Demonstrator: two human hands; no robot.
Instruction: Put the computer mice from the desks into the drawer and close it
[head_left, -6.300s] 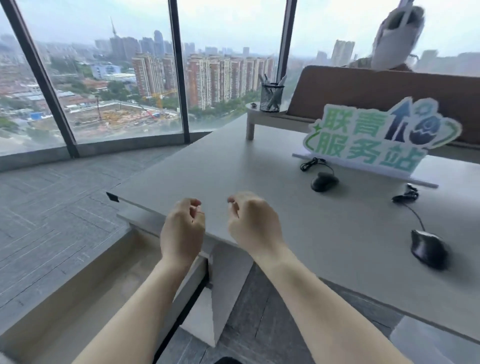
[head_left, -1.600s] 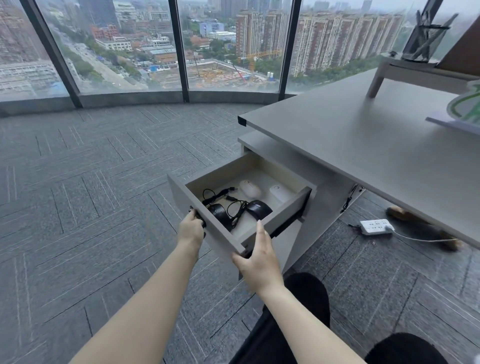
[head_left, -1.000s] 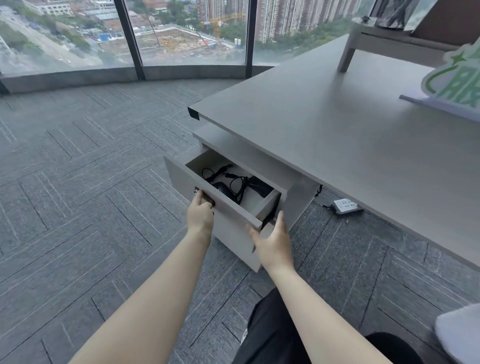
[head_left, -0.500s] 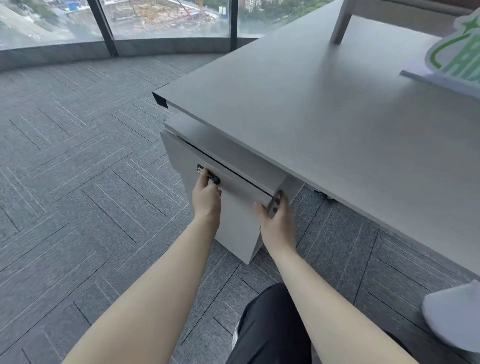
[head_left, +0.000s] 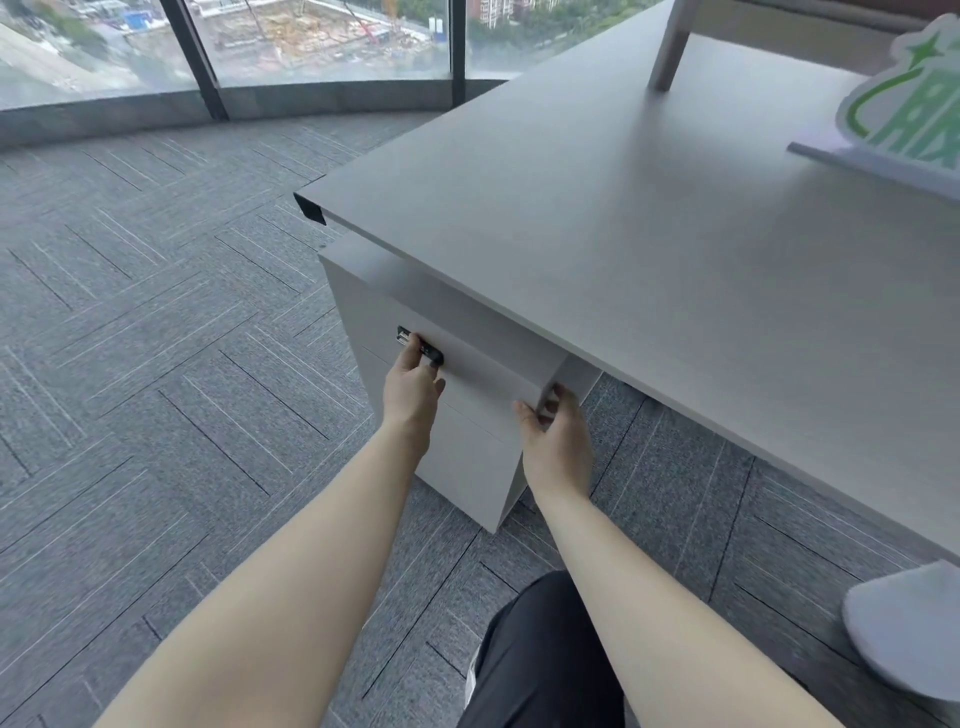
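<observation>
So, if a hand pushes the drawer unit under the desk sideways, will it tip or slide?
The drawer unit would probably slide rather than tip: it looks boxy and broad. The carpet likely adds drag. The left hand grips its handle.

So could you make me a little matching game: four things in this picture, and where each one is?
Things:
1. left hand
2. right hand
3. green sign
4. drawer

Places:
A. standing on the desk top
B. at the cabinet's right front corner
C. pushed in flush under the desk
D. on the dark handle

Pairs: 1-D, 2-B, 3-A, 4-C
</observation>
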